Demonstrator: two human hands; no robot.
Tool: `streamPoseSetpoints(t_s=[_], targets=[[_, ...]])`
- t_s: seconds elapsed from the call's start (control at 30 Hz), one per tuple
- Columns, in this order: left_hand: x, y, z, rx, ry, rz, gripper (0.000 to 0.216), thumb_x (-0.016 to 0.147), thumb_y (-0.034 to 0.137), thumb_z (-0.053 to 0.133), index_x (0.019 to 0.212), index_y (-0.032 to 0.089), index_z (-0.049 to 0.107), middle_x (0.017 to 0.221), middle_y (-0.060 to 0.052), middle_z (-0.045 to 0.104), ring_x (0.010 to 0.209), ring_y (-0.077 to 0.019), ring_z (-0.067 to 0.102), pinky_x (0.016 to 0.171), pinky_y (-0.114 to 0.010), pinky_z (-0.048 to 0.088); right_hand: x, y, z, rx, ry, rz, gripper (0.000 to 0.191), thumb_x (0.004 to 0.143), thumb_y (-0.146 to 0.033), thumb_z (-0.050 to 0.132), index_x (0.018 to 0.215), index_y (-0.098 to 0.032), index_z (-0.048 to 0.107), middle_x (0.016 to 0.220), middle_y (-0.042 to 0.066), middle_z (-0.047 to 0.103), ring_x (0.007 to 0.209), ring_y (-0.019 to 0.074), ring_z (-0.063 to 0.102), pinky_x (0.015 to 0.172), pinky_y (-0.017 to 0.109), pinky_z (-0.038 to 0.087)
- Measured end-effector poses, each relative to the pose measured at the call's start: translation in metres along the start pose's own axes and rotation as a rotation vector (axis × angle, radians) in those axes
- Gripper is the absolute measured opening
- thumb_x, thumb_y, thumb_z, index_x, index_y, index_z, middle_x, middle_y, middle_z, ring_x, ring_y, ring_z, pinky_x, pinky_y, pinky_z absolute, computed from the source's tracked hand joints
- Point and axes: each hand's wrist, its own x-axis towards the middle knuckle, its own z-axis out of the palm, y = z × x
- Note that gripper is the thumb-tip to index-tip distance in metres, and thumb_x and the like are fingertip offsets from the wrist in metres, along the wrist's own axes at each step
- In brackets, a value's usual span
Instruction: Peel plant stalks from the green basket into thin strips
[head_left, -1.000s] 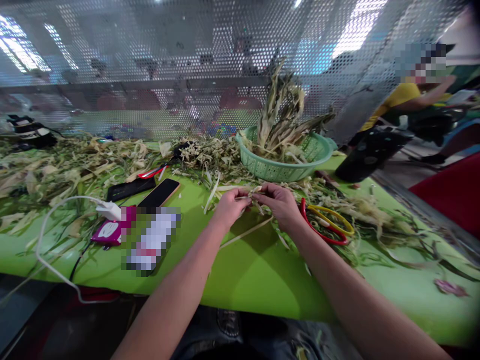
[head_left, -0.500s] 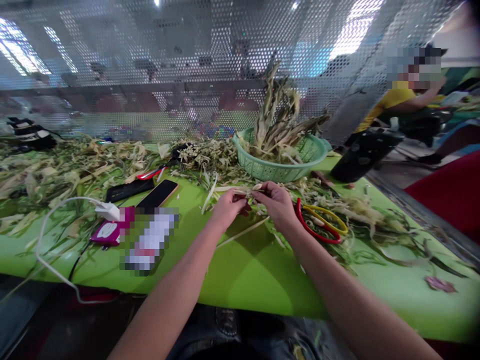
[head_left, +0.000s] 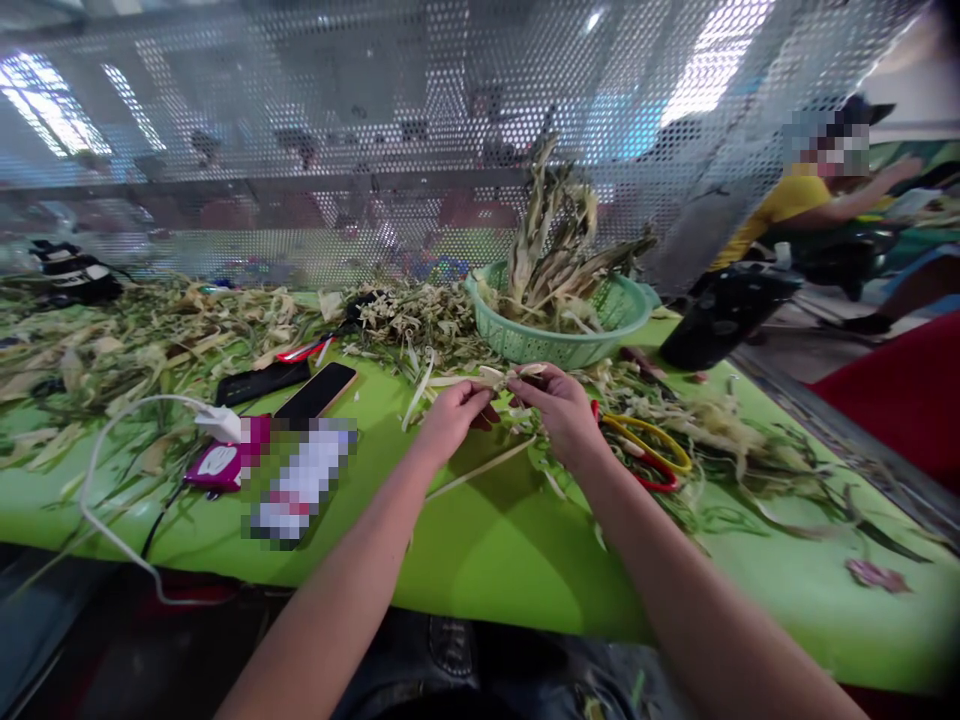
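My left hand point(head_left: 454, 415) and my right hand point(head_left: 556, 405) meet above the green table, fingertips pinched around a pale plant strip point(head_left: 491, 375). Both hands are closed on it, with a small gap between them. Part of the strip is hidden by my fingers. Just beside my right wrist lie looped handles, one yellow point(head_left: 656, 440) and one red point(head_left: 664, 482), partly covered by my forearm. Below my hands, a long thin strip point(head_left: 484, 466) rests on the table. Beyond them stands a green basket point(head_left: 559, 345) holding dried leafy stalks point(head_left: 555, 240).
Plant scraps point(head_left: 165, 340) cover the table's back and left. A black phone point(head_left: 315, 395), a purple packet point(head_left: 225, 462) and a white cable point(head_left: 94, 480) lie left. A black tumbler point(head_left: 724, 315) stands right. Perforated metal point(head_left: 300, 150) rises behind. A person in yellow point(head_left: 780, 215) sits farther right.
My hands stay close together and the fingers shift slightly on the plant strip, showing more of its pale ends. The view has moved a little.
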Motion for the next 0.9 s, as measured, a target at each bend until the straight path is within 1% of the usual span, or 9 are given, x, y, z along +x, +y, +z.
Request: streamPoseSetpoints(t_s=[0.17,0.23,0.3,0.43,0.53,0.63,0.73,0.83,0.9], targets=[[-0.003,-0.001,0.004,0.08,-0.058,0.027,0.017,0.082,0.031,0.064,0.083,0.015,0.058,0.072,-0.001,0.064,0.064,-0.0124,0.062,0.065,-0.026,0.05,0.0,0.001,-0.002,0.014,0.027,-0.026,0.026,0.061,-0.034,0.081,0.076,-0.02,0.066,0.07,-0.001,0.063,0.063,0.0135,0.056,0.063,0.028,0.047],[-0.003,-0.001,0.006,0.091,-0.079,0.033,0.019,0.08,0.032,0.067,0.082,0.016,0.058,0.072,-0.001,0.063,0.065,-0.0128,0.062,0.066,-0.027,0.049,0.001,0.002,-0.002,0.006,0.042,-0.037,0.026,0.062,-0.035,0.08,0.075,-0.02,0.065,0.069,-0.001,0.063,0.064,0.0139,0.056,0.064,0.028,0.047],[-0.004,0.0,0.006,0.081,-0.08,0.026,0.022,0.079,0.036,0.068,0.083,0.015,0.06,0.075,-0.002,0.065,0.068,-0.0134,0.062,0.07,-0.028,0.049,0.002,0.002,-0.004,0.007,0.051,-0.036,0.026,0.063,-0.036,0.08,0.074,-0.02,0.063,0.069,-0.002,0.062,0.062,0.0136,0.056,0.063,0.028,0.047],[-0.005,0.004,0.002,-0.019,-0.027,-0.079,0.033,0.082,0.046,0.062,0.095,0.016,0.067,0.085,-0.005,0.07,0.079,-0.0161,0.064,0.08,-0.032,0.048,0.003,-0.003,-0.008,0.055,0.057,-0.034,0.025,0.064,-0.034,0.081,0.075,-0.02,0.064,0.068,-0.002,0.062,0.061,0.0124,0.055,0.062,0.027,0.046],[-0.007,0.009,0.001,-0.054,-0.011,-0.131,0.035,0.077,0.046,0.067,0.097,0.017,0.068,0.087,-0.005,0.07,0.079,-0.0154,0.063,0.076,-0.029,0.046,0.002,-0.007,-0.008,0.103,0.058,-0.036,0.024,0.062,-0.03,0.082,0.075,-0.02,0.065,0.068,-0.002,0.062,0.061,0.012,0.055,0.061,0.026,0.045],[-0.007,0.012,0.002,-0.013,-0.021,-0.1,0.034,0.069,0.04,0.076,0.09,0.015,0.067,0.083,-0.003,0.067,0.074,-0.0119,0.059,0.071,-0.025,0.043,0.002,-0.007,-0.007,0.133,0.058,-0.021,0.025,0.061,-0.031,0.083,0.075,-0.021,0.065,0.067,-0.002,0.061,0.059,0.0119,0.054,0.059,0.026,0.046],[-0.005,0.01,0.002,0.03,-0.015,-0.037,0.035,0.062,0.036,0.081,0.084,0.013,0.065,0.079,0.0,0.064,0.072,-0.0108,0.055,0.073,-0.025,0.042,0.002,-0.005,-0.006,0.115,0.061,-0.001,0.027,0.06,-0.035,0.082,0.076,-0.021,0.064,0.067,-0.002,0.061,0.058,0.0127,0.054,0.059,0.027,0.047],[-0.003,0.005,0.002,0.118,-0.009,0.023,0.035,0.061,0.036,0.081,0.082,0.014,0.064,0.076,0.001,0.062,0.073,-0.0111,0.054,0.076,-0.027,0.042,0.003,-0.003,-0.004,0.077,0.058,-0.014,0.028,0.061,-0.038,0.081,0.076,-0.021,0.064,0.068,-0.001,0.06,0.059,0.0129,0.052,0.059,0.027,0.047],[-0.002,0.004,0.002,0.137,-0.021,0.022,0.036,0.061,0.036,0.081,0.083,0.014,0.064,0.076,0.001,0.061,0.072,-0.0111,0.053,0.075,-0.027,0.042,0.003,-0.003,-0.004,0.076,0.053,-0.025,0.027,0.062,-0.039,0.08,0.076,-0.021,0.063,0.068,-0.001,0.059,0.058,0.0123,0.05,0.058,0.027,0.047]])
